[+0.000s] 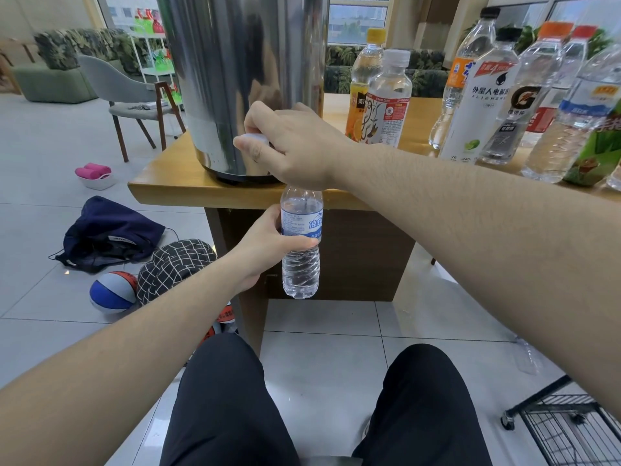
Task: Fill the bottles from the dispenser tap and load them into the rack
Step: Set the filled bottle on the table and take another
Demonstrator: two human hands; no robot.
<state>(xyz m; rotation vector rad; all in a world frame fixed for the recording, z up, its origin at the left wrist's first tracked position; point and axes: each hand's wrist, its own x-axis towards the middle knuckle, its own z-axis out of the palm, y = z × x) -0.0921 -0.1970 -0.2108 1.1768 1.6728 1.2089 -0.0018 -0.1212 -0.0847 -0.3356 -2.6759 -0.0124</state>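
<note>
While gripped upright in the left hand [265, 245], clear bottle [300, 243] held below the bench [174, 183] edge, under the steel dispenser [242, 79].

Left hand wrapped round the blue-labelled middle of the bottle, bottle mouth hidden behind the right hand [289, 146]. Right hand curled, pinching a small white cap [253, 137] in front of the dispenser's lower wall; tap itself hidden. Row of other bottles [487, 95] standing on the bench to the right. Black wire rack [568, 428] on the floor at lower right, well apart from the held bottle.
</note>
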